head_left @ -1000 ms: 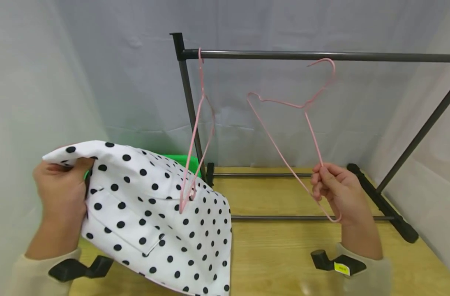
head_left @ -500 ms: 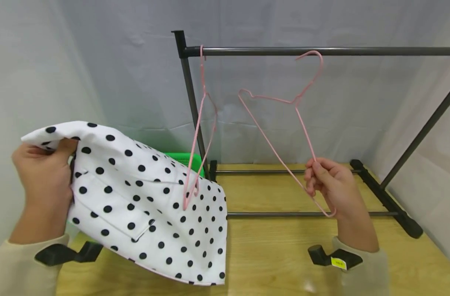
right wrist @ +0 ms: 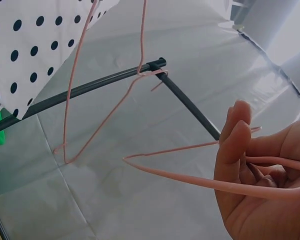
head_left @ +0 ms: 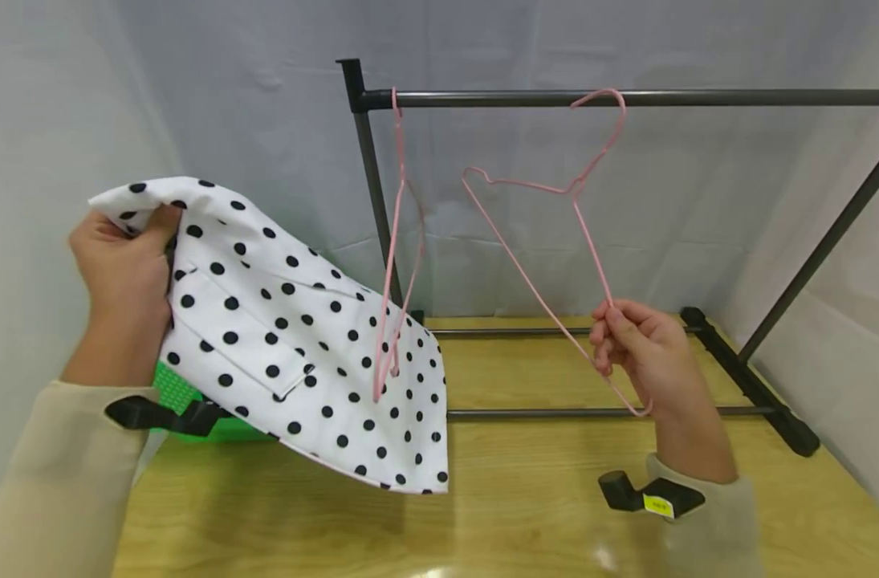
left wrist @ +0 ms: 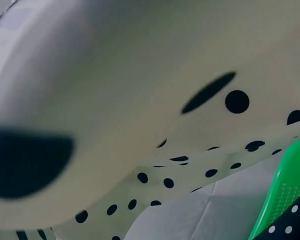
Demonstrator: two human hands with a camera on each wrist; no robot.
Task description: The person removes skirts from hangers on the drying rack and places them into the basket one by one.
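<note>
— While the right hand [head_left: 645, 353] pinches a hanger [head_left: 555, 241], where's its hook?
— Just at the rail [head_left: 627, 98] (touching or not, I can't tell). A second hanger [head_left: 396, 241] dangles near the rail's left end.
— And the left hand [head_left: 121, 269]?
— Left of the rail, its grip clenched on the dotted cloth [head_left: 302, 345], a green basket [head_left: 193, 401] below.

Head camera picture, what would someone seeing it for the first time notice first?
First the white garment with black polka dots, held up at the left by the left hand gripping its top edge. Next the thin pink wire hanger, tilted near the grey rack rail, its lower corner pinched by the right hand. A second pink hanger dangles from the rail's left end, in front of the fabric.
</note>
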